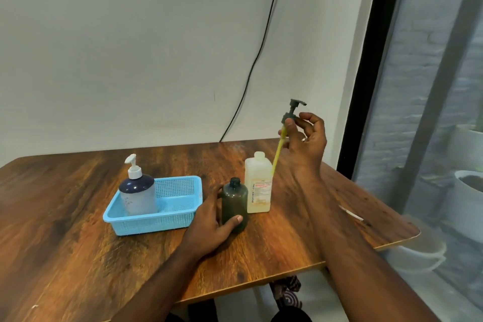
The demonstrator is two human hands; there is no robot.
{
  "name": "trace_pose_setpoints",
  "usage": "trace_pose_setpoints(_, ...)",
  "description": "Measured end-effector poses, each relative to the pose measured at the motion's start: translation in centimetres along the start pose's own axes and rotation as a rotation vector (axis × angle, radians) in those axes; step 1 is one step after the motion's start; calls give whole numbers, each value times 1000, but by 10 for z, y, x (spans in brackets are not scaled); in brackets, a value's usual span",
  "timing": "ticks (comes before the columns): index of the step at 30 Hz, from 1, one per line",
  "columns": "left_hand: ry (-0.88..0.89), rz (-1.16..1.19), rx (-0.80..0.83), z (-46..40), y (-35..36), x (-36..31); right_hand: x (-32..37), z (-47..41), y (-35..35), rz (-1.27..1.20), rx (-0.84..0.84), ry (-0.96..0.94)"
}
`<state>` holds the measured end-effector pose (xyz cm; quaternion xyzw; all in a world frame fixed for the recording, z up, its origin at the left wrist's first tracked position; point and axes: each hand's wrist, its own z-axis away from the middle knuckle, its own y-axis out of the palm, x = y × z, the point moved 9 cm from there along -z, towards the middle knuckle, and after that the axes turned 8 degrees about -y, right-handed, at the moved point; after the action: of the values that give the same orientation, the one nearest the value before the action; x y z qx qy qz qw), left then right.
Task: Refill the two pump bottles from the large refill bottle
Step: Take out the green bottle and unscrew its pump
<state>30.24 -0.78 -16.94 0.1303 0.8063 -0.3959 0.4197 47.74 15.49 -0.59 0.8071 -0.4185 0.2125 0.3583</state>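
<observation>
A dark green pump bottle [234, 200] stands uncapped on the wooden table [78, 243], and my left hand [209, 225] grips its lower body. Its dark pump head [293, 111] with a yellow dip tube is lifted clear above the table, pinched at the collar by my right hand [304, 138]. The large pale refill bottle [258, 184], square with a label and its cap on, stands just right of the green bottle. A second pump bottle [138, 192], translucent with a white pump, stands in the left end of a blue basket [180, 206].
The wall runs along the table's far edge, with a black cable [251, 70] hanging down it. The table's right edge [392, 243] lies close to a glass window with pots outside. A thin white stick [350, 213] lies near that edge.
</observation>
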Motion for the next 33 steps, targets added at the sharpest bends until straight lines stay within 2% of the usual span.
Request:
trace_pose_setpoints(3,25,-31,-70,2,-4,-2,-10,1,-30,384,64,-36)
trace_pose_setpoints(6,34,-50,-142,1,-9,1,-52,15,-66,718,168,114)
trace_pose_setpoints(8,42,-50,-186,1,-11,3,-78,28,-85,921,279,196)
trace_pose_setpoints(12,45,-54,-230,-1,-13,4,-106,47,-95,1233,527,228)
trace_pose_setpoints(20,61,-56,-176,-2,-9,4,-124,49,-89,1404,598,220)
trace_pose_setpoints(33,-9,-51,-82,-8,-1,12,-129,62,-72,1490,576,92)
